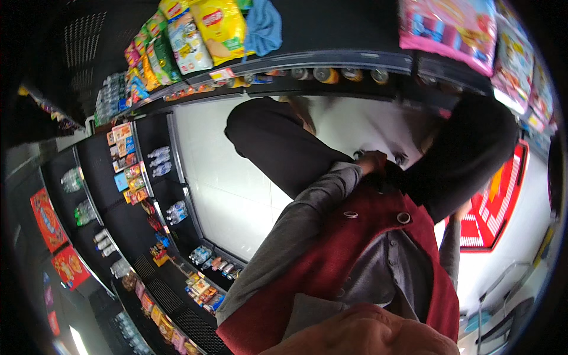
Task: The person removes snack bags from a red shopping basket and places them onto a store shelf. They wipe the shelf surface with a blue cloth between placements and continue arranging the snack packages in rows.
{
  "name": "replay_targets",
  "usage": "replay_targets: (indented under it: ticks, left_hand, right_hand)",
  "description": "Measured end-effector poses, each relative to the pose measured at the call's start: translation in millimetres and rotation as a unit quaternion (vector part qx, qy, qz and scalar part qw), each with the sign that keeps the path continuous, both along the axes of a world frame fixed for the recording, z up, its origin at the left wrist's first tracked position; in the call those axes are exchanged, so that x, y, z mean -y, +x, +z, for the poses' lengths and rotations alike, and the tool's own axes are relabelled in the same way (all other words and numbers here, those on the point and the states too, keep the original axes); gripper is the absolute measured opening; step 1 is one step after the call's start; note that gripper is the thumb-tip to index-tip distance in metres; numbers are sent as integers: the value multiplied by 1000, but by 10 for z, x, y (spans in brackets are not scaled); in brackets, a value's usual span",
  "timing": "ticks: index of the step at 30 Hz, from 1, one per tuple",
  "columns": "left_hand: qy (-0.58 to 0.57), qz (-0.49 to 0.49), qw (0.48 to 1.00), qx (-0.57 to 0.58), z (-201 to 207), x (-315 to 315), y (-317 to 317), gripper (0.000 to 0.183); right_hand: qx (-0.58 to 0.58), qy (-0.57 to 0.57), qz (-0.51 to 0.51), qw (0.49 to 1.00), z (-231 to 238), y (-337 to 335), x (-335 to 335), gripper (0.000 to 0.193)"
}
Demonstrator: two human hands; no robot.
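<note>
head view: the red basket point(516, 190) sits on the pale floor point(234, 177), an orange-yellow item point(495, 184) inside. the right hand point(464, 209) is just beside the basket's near-left edge; contact is unclear, and whether its grip is apart or clamped cannot be told. the left hand point(374, 162) lies left of the basket, between the knees, its grip likewise indeterminable. farther left of the basket, a shelf point(337, 60) bears snack bags point(218, 28) and a blue cloth point(263, 28).

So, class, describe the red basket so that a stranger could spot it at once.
Find the pale floor at the picture's right, beyond the person's right hand. A red basket sits there, something orange inside. Its slotted wall sets it apart from the printed bags above.
</note>
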State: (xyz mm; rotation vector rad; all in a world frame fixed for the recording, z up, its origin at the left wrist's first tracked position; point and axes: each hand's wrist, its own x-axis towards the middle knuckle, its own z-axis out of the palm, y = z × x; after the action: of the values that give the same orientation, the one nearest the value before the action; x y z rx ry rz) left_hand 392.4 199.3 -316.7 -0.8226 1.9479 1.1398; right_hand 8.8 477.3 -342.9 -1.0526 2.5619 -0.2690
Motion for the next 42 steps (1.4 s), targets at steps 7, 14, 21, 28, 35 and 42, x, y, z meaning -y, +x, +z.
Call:
replay_targets:
  ticks: [7, 14, 21, 28, 35, 42]
  left_hand:
    - [20, -9, 1000, 16, -162, 296, 392, 77]
    - [3, -32, 999, 30, -258, 446, 948, 86]
    - [15, -113, 993, 12, -431, 565, 1680, 85]
    - [34, -154, 987, 37, -518, 774, 2384, 92]
    - [44, -234, 971, 6, -429, 961, 2503, 86]
    - [36, -284, 958, -6, 27, 988, 2418, 75]
  right_hand:
    - [5, -63, 0, 998, 263, 158, 161, 27]
    - [-13, -10, -54, 998, 190, 133, 211, 38]
    - [-110, 32, -79, 990, -286, -143, -94, 29]
    - [-148, 107, -157, 971, -571, -13, -10, 23]
    - [-105, -8, -197, 975, 212, 1537, 951, 20]
    - [-39, -50, -147, 987, 633, 3020, 1203, 10]
